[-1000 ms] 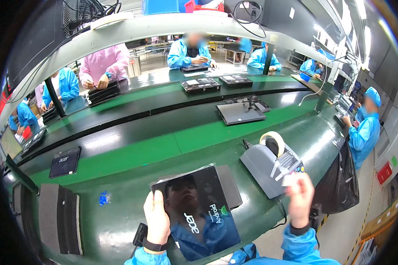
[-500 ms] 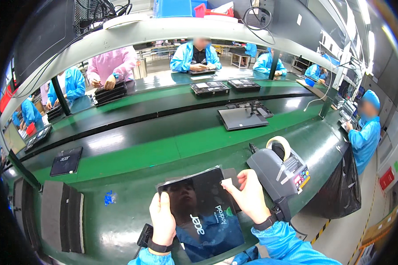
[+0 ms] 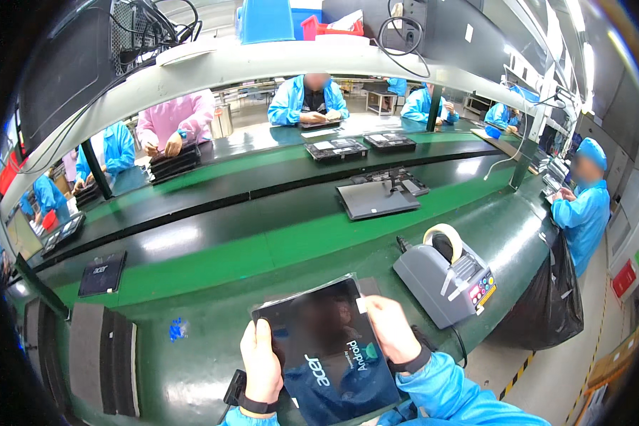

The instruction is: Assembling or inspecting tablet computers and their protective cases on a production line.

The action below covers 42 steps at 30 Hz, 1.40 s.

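Observation:
A black tablet (image 3: 326,355), its screen lit with white and green lettering, is tilted up in front of me. My left hand (image 3: 261,366) grips its left edge, the thumb lying on the front. At the tablet's upper right edge sticks a small white tab (image 3: 362,305). My right hand (image 3: 394,328) is closed around that same edge, right beside the tab, its fingertips partly hidden behind the tablet. A clear film seems to stand out along the tablet's top edge.
A grey tape dispenser (image 3: 444,277) stands to the right. At left are dark foam blocks (image 3: 96,358), small blue bits (image 3: 178,329) and another black tablet (image 3: 102,273). A grey panel on a dark frame (image 3: 378,200) lies farther back. Co-workers sit across the bench; a black bag (image 3: 547,305) hangs right.
My right hand has gone from pinching the white tab with raised fingers to resting closed along the tablet's right edge. The left hand keeps its hold; the view has shifted slightly.

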{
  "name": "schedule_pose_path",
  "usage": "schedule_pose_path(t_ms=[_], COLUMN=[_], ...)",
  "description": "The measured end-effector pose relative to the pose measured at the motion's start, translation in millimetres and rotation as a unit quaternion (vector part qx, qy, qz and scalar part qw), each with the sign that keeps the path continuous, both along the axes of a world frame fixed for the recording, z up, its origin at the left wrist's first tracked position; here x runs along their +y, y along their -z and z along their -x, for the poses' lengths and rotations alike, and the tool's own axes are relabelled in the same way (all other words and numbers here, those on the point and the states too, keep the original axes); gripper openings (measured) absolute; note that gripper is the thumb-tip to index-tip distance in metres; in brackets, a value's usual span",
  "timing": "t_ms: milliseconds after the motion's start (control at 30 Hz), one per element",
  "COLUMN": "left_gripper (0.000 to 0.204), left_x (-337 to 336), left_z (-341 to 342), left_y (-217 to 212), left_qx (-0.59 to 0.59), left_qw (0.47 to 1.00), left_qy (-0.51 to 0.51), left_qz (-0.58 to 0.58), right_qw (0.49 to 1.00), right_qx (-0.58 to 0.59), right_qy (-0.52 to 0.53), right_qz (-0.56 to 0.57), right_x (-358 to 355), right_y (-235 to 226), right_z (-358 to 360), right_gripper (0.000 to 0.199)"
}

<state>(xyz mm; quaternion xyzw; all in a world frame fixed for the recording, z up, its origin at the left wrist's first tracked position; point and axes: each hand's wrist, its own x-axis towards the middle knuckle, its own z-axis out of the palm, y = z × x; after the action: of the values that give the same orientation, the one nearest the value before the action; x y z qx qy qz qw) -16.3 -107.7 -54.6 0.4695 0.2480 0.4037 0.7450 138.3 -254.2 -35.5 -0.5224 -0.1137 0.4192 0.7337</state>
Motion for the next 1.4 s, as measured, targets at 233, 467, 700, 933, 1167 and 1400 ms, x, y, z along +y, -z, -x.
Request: schedule_pose_path(t_ms=[233,467,700,933,1167,1400], left_gripper=[0.022,0.022,0.027,0.033,0.045,0.031], left_x=[3,20,108,253,276,264], left_z=[-3,6,-14,-70,-93,-57], left_y=[0,8,-8,46,51,21], left_qx=[-0.001,-0.002,-0.08,0.663,0.672,0.251], left_qw=[1.0,0.999,0.979,0.653,0.659,0.945], left_qy=[-0.006,-0.045,-0.136,-0.26,-0.171,-0.197], left_qz=[-0.018,0.01,0.131,-0.26,-0.292,0.069], right_qw=[0.914,0.96,0.952,0.936,0.934,0.722], right_qx=[-0.364,-0.246,-0.262,-0.295,-0.298,-0.6], right_qy=[0.171,-0.103,0.159,0.185,0.185,0.182], right_qz=[0.047,0.084,-0.011,0.052,0.066,0.291], right_x=[4,15,18,25,23,12], right_y=[-4,-18,11,43,34,27], right_z=[14,-24,-57,-71,-67,-66], right_gripper=[0.023,0.042,0.049,0.039,0.038,0.028])
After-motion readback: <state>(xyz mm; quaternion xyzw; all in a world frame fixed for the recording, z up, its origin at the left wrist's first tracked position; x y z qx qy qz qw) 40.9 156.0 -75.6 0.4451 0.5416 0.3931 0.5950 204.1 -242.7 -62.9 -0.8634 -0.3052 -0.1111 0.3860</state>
